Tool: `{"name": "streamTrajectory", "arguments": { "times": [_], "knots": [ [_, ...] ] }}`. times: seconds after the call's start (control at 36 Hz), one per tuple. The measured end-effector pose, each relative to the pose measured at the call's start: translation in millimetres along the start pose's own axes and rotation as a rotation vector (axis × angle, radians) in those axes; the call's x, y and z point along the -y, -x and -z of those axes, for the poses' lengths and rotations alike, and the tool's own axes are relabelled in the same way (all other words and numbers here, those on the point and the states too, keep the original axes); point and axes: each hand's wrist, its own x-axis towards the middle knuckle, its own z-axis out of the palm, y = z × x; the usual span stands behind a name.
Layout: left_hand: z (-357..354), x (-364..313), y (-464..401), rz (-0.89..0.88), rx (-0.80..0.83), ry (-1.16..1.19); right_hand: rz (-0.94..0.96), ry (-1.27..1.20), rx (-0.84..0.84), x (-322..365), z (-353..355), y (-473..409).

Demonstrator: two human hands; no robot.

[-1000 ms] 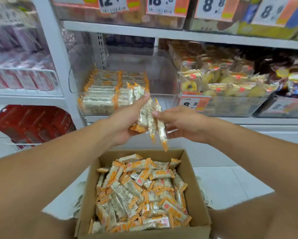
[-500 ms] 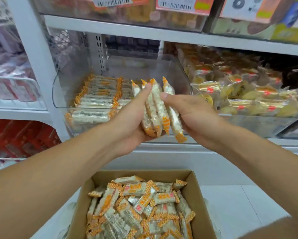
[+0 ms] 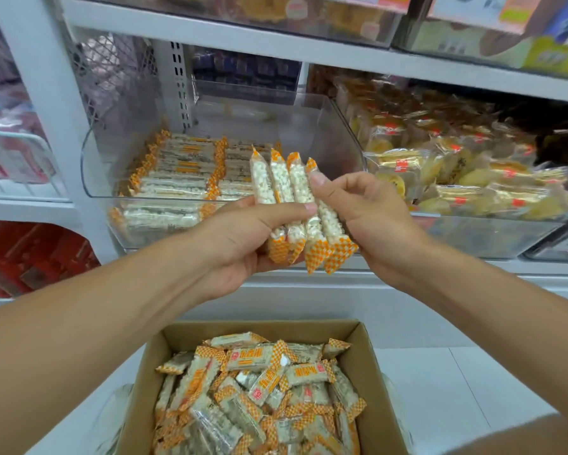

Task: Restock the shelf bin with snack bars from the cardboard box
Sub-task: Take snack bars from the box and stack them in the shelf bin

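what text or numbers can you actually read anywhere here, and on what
None reads clearly.
Orange-and-white snack bar wrappers in the brown cardboard box: red square logo and orange characters, too blurred to quote.
Price tags on the clear bins of the top white shelf: blurred and cut off.
Yellow pastry packets, red labels: too small.

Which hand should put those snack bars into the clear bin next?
Probably the left hand. Its thumb and fingers wrap around the bunch of snack bars, while the right hand only steadies one edge. The clear bin has bare space just behind the bunch.
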Motion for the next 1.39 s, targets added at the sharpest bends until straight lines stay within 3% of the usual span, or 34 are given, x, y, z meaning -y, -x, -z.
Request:
{"name": "streamTrajectory", "arguments": {
  "times": [0.28, 0.61, 0.81, 1.03, 1.17, 1.33, 1.39],
  "knots": [
    [-1, -5, -2, -0.014, -0.114, 0.129, 0.330, 0.141, 0.155, 6, 9, 29],
    [-13, 0, -10, -0.139, -0.161, 0.178, 0.554, 0.533, 0.084, 2, -1, 47],
    [-22, -9, -2, -0.057, -0.026, 0.300, 0.553, 0.568, -0.104, -2, -1, 40],
    [-15, -11, -4, -0.122, -0.160, 0.299, 0.586, 0.496, -0.099, 0, -5, 39],
    [-10, -11, -9, -0.206, -0.274, 0.275, 0.622, 0.576, -0.064, -3, -9, 35],
    [-13, -9, -14, -0.202, -0.279, 0.286, 0.705, 0.623, -0.126, 0, -12, 28],
    [-12, -16, -12, -0.190, -0.205, 0.268, 0.712, 0.612, -0.150, 3, -12, 24]
  ]
}}
